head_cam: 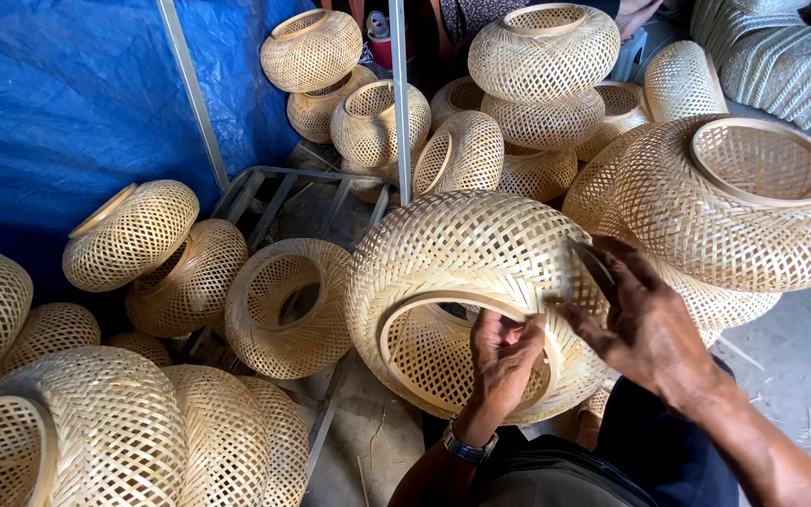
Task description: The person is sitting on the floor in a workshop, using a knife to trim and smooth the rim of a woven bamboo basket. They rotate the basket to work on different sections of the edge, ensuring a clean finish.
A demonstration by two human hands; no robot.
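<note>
A round woven bamboo shade (466,272) is held tilted over the lap, its ringed opening facing the wearer. The left hand (502,355) is curled over the rim (443,305), fingers clamped on it. The right hand (645,324) is closed around a thin blade (593,266) laid against the weave; trimming of stray ends seems under way, so a careful, shallow stroke is called for. Other shades (762,202) are crowded close; bare floor (800,347) is left only at the right.

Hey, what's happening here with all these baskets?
A person is working on a round woven bamboo basket tipped on its side. The left hand holds its ring-shaped rim, while the right hand presses a thin blade against the weave. Many similar baskets lie piled around, beside a blue tarp.
</note>
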